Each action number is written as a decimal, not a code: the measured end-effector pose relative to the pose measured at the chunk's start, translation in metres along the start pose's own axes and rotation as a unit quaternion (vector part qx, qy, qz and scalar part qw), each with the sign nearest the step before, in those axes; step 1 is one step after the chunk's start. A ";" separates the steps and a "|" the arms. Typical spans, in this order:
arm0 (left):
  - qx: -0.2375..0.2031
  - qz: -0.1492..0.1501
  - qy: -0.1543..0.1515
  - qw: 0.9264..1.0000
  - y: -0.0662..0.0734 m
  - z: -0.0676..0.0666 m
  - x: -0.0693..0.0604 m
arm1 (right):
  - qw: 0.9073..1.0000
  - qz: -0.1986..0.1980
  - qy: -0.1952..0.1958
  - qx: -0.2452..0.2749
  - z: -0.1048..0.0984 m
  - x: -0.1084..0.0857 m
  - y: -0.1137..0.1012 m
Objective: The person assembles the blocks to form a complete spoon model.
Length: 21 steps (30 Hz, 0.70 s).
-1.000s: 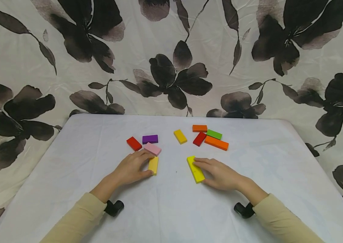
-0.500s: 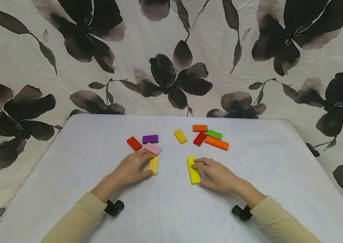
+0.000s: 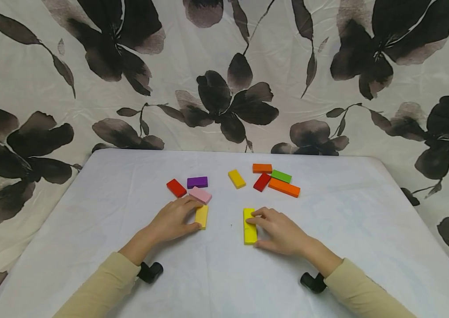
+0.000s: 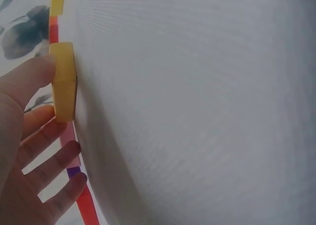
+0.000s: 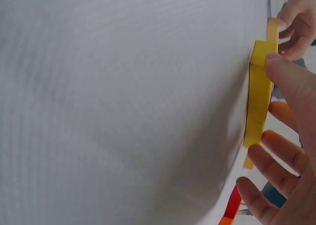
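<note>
My left hand [image 3: 173,219] holds a pale yellow block [image 3: 202,217] between thumb and index finger; the block lies on the table. In the left wrist view the thumb presses one end of this pale yellow block [image 4: 64,81], with the other fingers spread past it. A longer bright yellow block [image 3: 249,232] lies to the right, a faint line across its middle. My right hand [image 3: 281,232] holds it from its right side, thumb at the near end, fingertips over its top. In the right wrist view the thumb touches the bright yellow block [image 5: 258,99].
Beyond the left hand lie a pink block [image 3: 200,195], a purple block [image 3: 197,182] and a red block [image 3: 176,188]. Farther right are a yellow block [image 3: 236,179], another red block [image 3: 262,182], a green block [image 3: 281,176] and two orange blocks [image 3: 284,187]. A white cloth [image 3: 216,282] covers the table.
My right hand has shifted slightly left and nearer, turning the bright yellow block from a slant until it points straight away from me. The left hand and its block have stayed put.
</note>
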<state>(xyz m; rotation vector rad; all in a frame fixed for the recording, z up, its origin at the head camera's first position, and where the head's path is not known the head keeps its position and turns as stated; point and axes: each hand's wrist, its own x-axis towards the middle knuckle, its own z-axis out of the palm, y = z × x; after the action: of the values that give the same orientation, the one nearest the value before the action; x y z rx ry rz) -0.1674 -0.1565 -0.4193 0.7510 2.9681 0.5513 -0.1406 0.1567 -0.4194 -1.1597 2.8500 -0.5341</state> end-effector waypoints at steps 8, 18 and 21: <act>0.000 -0.001 0.000 1.000 0.002 0.001 0.001 | 1.000 0.004 0.010 -0.022 0.002 0.000 -0.004; 0.005 -0.007 -0.001 1.000 0.001 0.001 0.000 | 1.000 -0.002 0.009 -0.024 0.001 0.002 -0.006; 0.004 -0.010 -0.003 1.000 0.002 0.000 -0.001 | 1.000 -0.003 0.008 -0.024 0.001 0.002 -0.007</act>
<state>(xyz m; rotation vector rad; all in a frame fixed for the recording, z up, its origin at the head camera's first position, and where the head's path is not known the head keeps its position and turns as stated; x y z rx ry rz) -0.1659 -0.1555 -0.4185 0.7222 2.9699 0.5356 -0.1373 0.1502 -0.4180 -1.1767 2.8899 -0.4799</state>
